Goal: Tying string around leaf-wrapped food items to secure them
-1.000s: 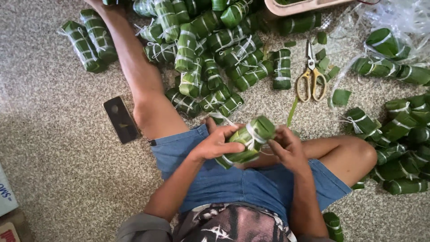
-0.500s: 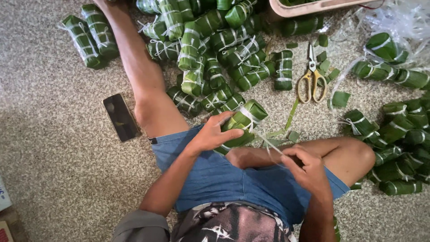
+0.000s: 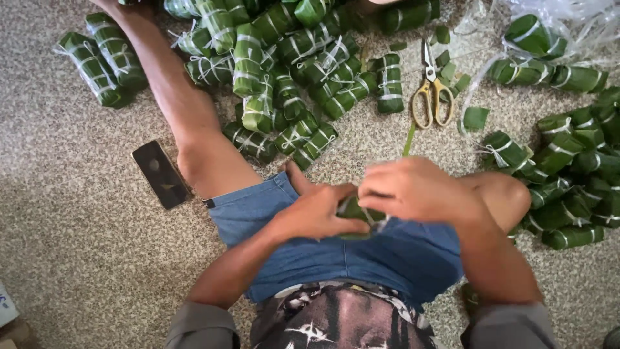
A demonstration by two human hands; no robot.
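At frame centre we see the left hand (image 3: 316, 210) and right hand (image 3: 413, 190) both clamped around a leaf bundle (image 3: 357, 212) between them.

Blue denim shorts (image 3: 336, 252), black-and-white patterned shirt (image 3: 336, 320), grey sleeves (image 3: 194, 326), bare legs (image 3: 187, 123)

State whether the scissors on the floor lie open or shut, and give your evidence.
Shut. The yellow-handled scissors lie flat on the speckled floor, blades together in one narrow line pointing away from the person, the two handle loops side by side.
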